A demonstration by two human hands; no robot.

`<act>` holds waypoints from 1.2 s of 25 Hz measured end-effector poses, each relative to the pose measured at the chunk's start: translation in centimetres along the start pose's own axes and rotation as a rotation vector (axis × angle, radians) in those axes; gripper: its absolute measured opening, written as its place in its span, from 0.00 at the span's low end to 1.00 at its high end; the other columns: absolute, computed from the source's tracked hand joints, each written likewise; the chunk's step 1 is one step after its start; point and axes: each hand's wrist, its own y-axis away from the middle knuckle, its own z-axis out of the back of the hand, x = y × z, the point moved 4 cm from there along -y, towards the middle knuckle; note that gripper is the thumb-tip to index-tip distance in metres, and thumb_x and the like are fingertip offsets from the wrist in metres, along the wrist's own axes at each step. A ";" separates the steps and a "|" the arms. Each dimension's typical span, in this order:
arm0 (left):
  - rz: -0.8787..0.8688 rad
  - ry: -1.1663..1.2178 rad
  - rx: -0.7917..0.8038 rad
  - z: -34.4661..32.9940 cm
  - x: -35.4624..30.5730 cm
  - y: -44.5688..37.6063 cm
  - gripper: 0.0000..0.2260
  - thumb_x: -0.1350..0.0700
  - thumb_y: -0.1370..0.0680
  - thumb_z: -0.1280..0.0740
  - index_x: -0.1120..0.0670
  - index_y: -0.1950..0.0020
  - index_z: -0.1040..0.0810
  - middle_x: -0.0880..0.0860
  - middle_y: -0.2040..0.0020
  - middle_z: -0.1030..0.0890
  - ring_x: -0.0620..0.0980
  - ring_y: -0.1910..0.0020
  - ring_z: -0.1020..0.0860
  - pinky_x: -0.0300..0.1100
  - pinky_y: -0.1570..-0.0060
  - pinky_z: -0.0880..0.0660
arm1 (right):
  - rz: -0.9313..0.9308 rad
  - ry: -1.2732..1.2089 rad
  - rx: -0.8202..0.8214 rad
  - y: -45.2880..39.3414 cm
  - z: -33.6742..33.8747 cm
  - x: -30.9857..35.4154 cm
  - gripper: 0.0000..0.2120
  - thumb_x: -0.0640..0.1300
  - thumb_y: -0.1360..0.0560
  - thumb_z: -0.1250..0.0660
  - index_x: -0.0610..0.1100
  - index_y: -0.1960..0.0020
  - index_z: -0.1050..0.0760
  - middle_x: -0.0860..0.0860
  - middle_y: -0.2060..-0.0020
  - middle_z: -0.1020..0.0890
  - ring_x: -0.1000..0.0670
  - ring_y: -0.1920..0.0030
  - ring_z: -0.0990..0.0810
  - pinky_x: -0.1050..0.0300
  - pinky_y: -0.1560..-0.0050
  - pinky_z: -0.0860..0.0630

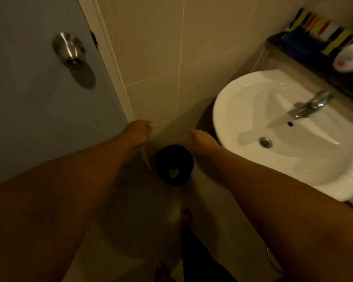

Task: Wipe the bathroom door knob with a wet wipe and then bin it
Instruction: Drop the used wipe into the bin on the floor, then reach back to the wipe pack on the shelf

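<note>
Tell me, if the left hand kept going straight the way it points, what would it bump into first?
Probably the tiled wall near the door frame. The left hand points that way, though depth is hard to judge.

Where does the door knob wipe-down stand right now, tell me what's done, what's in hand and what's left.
Done, apparently: a pale crumpled scrap, likely the wet wipe, lies inside the black bin, and neither hand touches the door knob. Whether the knob was wiped cannot be told from its look. In hand: nothing visible; the left hand and right hand hover over the bin, fingers loosely curled. Left: seemingly nothing but withdrawing the arms.
</note>
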 end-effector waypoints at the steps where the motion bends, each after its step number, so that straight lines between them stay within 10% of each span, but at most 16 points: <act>1: -0.042 -0.026 -0.026 1.5 -1.0 1.4 0.20 0.54 0.16 0.49 0.62 0.29 0.29 0.62 0.27 0.30 0.60 0.28 0.32 0.47 0.30 0.36 | 0.010 0.008 -0.033 2.1 1.4 0.3 0.23 0.45 0.20 0.41 0.38 0.27 0.35 0.39 0.29 0.30 0.38 0.30 0.30 0.48 0.32 0.33; 13: -0.493 -0.171 -0.163 7.7 -26.2 9.3 0.20 0.53 0.16 0.48 0.62 0.29 0.29 0.63 0.28 0.28 0.61 0.29 0.30 0.48 0.30 0.35 | -0.138 -0.007 -0.501 21.2 20.9 -6.9 0.26 0.46 0.18 0.45 0.44 0.22 0.43 0.45 0.23 0.39 0.43 0.23 0.40 0.49 0.25 0.42; 30: -0.875 -0.253 -0.051 -5.1 -61.3 13.6 0.18 0.51 0.16 0.48 0.59 0.35 0.25 0.63 0.37 0.22 0.61 0.39 0.24 0.51 0.40 0.28 | -0.463 -0.137 -0.775 39.8 30.9 -34.7 0.22 0.43 0.19 0.42 0.42 0.25 0.37 0.41 0.28 0.30 0.40 0.29 0.30 0.47 0.32 0.32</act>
